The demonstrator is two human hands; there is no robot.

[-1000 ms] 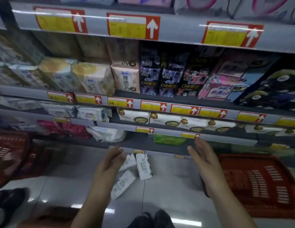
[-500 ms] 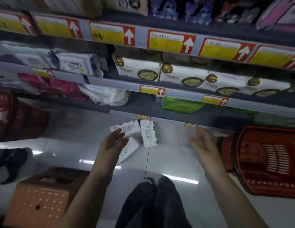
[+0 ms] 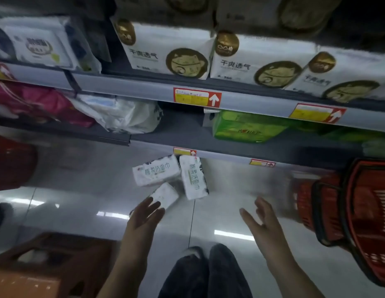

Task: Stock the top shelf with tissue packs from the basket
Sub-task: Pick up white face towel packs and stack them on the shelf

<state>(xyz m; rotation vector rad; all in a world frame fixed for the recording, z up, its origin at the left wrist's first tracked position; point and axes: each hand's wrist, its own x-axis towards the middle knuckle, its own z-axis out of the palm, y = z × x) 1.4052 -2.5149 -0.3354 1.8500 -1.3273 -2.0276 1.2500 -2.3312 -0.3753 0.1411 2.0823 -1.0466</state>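
Three white tissue packs lie on the grey floor below the lowest shelf: one flat pack [image 3: 156, 173], one standing on end [image 3: 193, 177] to its right, and a smaller one [image 3: 165, 195] in front. My left hand [image 3: 143, 218] reaches down with straight fingers, its fingertips over the near edge of the front pack. My right hand [image 3: 261, 222] hovers open above bare floor to the right, holding nothing. A red basket [image 3: 359, 222] lies tipped on its side at the right edge. The top shelf is out of view.
Shelves above hold white packs with gold cat logos [image 3: 168, 54], a green pack [image 3: 245, 127], a crumpled white bag [image 3: 123, 115] and pink packs [image 3: 34, 102]. An orange stool [image 3: 37, 274] stands at lower left. My dark trouser legs [image 3: 204, 274] are below centre.
The view has tilted down and come closer to the floor. Both hands have lowered toward the packs, the left now reaching the front pack. The upper shelves have left the frame.
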